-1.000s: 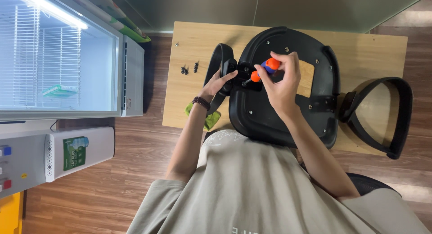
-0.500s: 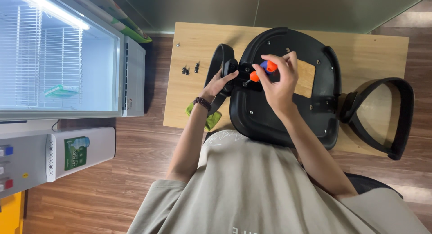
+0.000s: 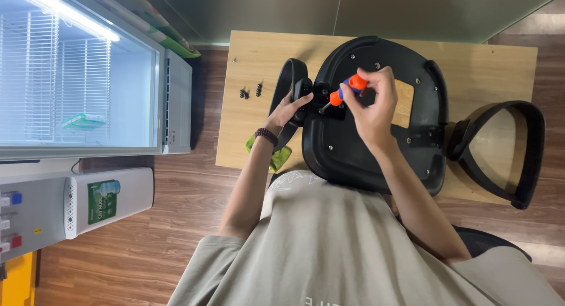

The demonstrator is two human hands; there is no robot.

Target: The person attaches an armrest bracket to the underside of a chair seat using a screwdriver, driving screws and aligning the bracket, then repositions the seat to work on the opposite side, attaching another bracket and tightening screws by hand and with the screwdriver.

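Note:
A black chair seat (image 3: 376, 153) lies upside down on a light wooden table (image 3: 482, 64). My right hand (image 3: 371, 108) grips a screwdriver (image 3: 347, 89) with an orange and blue handle, its tip pointing down at the black armrest bracket (image 3: 321, 97) on the seat's left side. My left hand (image 3: 291, 110) holds that bracket and the black armrest (image 3: 288, 85) steady. A dark bead bracelet (image 3: 266, 135) is on my left wrist. A second black armrest (image 3: 506, 153) sticks out at the seat's right side.
A few small black screws (image 3: 250, 91) lie on the table left of the armrest. A green cloth (image 3: 276, 156) hangs at the table's near edge. A glass-door cooler (image 3: 88, 82) and a white water dispenser (image 3: 76, 203) stand at the left on the wooden floor.
My right hand has turned the screwdriver a little, its handle shifting slightly. My left hand stays on the bracket.

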